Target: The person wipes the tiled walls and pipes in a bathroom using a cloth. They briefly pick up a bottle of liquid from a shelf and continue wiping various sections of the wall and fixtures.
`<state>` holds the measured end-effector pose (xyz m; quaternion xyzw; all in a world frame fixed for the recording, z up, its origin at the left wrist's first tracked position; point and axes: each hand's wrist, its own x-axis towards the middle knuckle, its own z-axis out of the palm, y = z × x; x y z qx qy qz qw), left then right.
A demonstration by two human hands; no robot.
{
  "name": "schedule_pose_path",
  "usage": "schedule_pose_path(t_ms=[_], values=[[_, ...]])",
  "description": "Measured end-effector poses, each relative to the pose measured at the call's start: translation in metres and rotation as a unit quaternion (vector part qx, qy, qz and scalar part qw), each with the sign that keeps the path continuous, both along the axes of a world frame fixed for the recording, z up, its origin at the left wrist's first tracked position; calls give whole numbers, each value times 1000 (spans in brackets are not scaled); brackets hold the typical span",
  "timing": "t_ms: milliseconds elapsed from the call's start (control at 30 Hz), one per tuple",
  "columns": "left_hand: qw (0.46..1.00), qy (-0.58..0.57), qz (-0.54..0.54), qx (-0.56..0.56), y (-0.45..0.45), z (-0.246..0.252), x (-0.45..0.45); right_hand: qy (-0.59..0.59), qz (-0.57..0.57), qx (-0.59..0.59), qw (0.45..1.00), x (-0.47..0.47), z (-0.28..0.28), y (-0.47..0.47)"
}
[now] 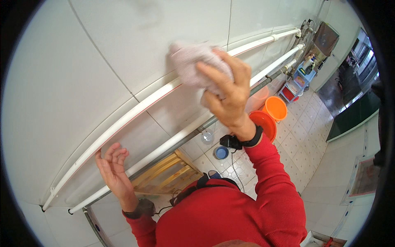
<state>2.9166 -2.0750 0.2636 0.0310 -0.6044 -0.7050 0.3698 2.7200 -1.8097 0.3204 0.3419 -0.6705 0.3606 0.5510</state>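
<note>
My right hand (230,88) grips a folded, pale pink cloth (197,63), which lies against the white tiled wall (148,40) and over the upper white pipe (135,112). The cloth is a little blurred. My left hand (114,165) is raised at the lower left with its fingers loosely apart and nothing in them. Its fingertips are close to the underside of the upper pipe; whether they touch it I cannot tell. A second white pipe (185,131) runs below the first and passes by my left wrist. Alongside that one is a grey metal pipe (206,123).
Beneath the pipes stands a slatted wooden piece (176,163). On the tiled floor are a blue bowl (221,152), a red basin (265,122) and an orange bucket (275,108). A dark cable (234,168) trails near my feet. Farther off is a blue shelf rack (301,77) by a doorway.
</note>
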Motion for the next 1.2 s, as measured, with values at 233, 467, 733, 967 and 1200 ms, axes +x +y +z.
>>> schedule_pose_path(t_ms=[233, 467, 733, 967, 1200], values=[[998, -12, 39, -48, 21, 8, -24, -25, -67, 56, 996, -90, -16, 74], [996, -76, 14, -39, 18, -14, -16, -128, -159, -103, 973, -167, -40, 170], [936, -329, -126, -15, 3, -67, 37, -362, -122, -14, 924, -122, -132, 146], [923, -357, -124, 75, -13, -106, 58, -311, -65, 164, 934, 4, -147, 23], [928, -334, -137, 89, -15, -114, 61, -251, 176, 252, 918, 104, -139, -120]])
